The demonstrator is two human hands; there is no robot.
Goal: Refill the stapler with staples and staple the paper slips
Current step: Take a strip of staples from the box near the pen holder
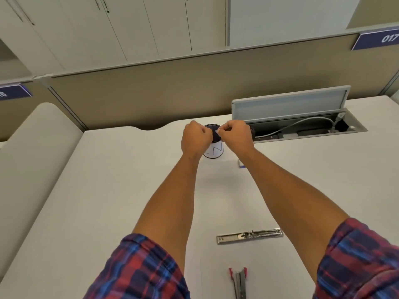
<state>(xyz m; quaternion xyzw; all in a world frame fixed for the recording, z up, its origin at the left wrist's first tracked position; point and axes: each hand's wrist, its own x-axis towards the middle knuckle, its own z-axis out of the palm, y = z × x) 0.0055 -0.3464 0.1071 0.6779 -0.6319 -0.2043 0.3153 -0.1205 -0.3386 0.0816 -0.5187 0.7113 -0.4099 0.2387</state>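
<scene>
Both my arms reach out over a white cup (213, 151) with a dark inside, far out on the desk. My right hand (235, 134) pinches a small pale strip of staples (216, 131) above the cup's mouth. My left hand (195, 137) is curled, and its fingertips meet the same strip from the left. Near me lies the stapler's bare metal magazine rail (249, 235). The red-ended stapler body (238, 281) lies at the bottom edge, partly cut off. A small white and blue staple box (241, 165) peeks out beside my right forearm.
An open cable hatch (302, 126) with a raised grey lid and a grey cable sits in the white desk (108, 190), right of the cup. A beige partition wall stands behind the desk. My plaid sleeves fill the lower corners.
</scene>
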